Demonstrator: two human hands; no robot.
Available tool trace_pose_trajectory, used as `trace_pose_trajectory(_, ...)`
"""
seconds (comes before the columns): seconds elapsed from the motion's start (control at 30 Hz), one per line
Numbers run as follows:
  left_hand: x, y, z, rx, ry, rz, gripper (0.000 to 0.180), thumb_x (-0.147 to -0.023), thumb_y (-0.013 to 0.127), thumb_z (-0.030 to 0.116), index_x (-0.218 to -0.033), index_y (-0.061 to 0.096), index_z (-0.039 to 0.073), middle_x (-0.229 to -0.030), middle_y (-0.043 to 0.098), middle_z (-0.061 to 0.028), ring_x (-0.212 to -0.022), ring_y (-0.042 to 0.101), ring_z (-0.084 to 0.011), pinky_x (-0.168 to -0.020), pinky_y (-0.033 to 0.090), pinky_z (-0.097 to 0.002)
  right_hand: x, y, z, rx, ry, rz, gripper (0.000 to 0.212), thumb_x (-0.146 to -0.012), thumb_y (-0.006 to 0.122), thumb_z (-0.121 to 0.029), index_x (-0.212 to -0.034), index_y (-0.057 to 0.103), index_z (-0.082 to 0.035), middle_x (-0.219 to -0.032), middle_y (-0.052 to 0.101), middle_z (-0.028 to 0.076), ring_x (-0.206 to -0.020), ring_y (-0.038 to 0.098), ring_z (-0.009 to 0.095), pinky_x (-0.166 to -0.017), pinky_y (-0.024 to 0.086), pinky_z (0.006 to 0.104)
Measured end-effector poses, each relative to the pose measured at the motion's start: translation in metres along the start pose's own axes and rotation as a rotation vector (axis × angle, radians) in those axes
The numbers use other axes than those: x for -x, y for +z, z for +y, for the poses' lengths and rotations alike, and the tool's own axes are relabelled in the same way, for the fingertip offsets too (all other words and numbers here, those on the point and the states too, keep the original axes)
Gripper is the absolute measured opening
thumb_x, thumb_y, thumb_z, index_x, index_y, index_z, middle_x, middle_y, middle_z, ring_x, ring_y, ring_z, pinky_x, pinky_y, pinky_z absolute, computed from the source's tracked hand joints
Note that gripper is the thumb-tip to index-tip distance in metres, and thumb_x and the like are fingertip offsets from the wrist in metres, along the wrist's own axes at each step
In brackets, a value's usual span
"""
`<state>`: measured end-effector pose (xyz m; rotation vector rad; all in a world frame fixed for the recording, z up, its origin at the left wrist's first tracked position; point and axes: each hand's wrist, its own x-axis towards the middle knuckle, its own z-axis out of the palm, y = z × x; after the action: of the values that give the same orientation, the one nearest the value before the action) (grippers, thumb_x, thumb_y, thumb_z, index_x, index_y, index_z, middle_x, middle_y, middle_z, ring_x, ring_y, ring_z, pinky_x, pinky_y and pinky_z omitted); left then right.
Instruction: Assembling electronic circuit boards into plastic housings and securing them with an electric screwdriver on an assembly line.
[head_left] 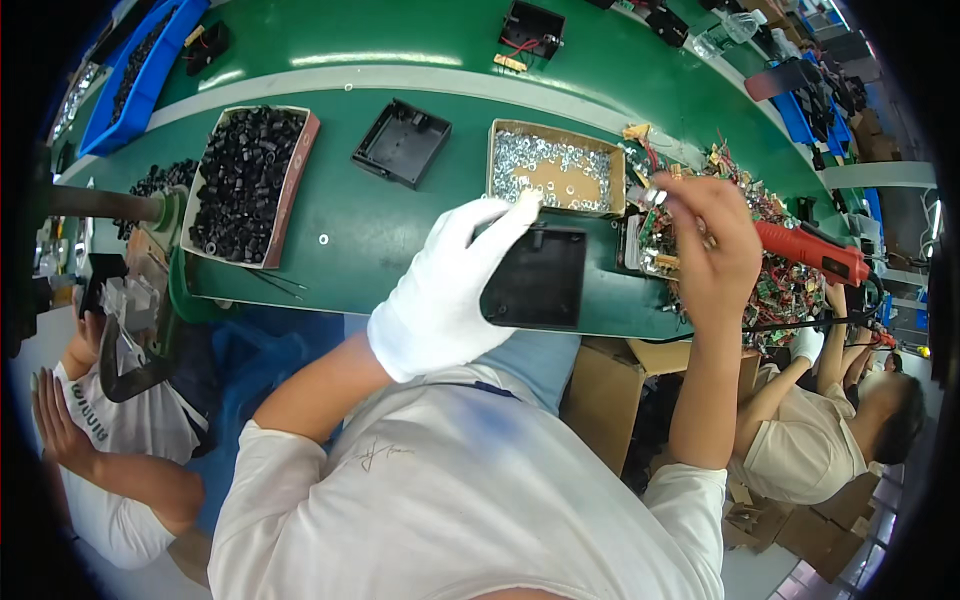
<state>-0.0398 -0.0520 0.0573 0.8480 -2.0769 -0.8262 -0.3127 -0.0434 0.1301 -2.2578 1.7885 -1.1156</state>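
Note:
My left hand [450, 290] wears a white glove and reaches forward over a black plastic case [537, 278] near the bench's front edge. Its fingertips are spread at the near rim of a cardboard box of small silver washers [556, 170] and hold nothing that I can see. My right hand [715, 245] is bare. It is closed on a small metal part with wires [652, 195], held up just right of the washer box, above a pile of small circuit boards [775, 280].
On the green bench [400, 230] stand a box of black cylindrical parts [245, 180], a second black case [402, 143] and a blue bin [140, 70]. A red hand tool [812, 250] lies on the boards. Other people sit at left [110, 470] and right [830, 430].

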Motion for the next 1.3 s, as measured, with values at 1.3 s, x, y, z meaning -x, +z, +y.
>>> trace_pose_trajectory(1.3, 0.008, 0.032, -0.014, 0.086, 0.154, 0.245, 0.08, -0.055, 0.103, 0.047, -0.118, 0.065, 0.016, -0.145, 0.05, -0.0186, -0.129, 0.057, -0.0389, -0.107, 0.052, -0.0492, 0.132, 0.07, -0.057, -0.953, 0.926, -0.176, 0.012, -0.095, 0.065, 0.002, -0.103, 0.073, 0.005, -0.089, 0.067, 0.006, -0.071, 0.056, 0.012, -0.063, 0.047, 0.0249)
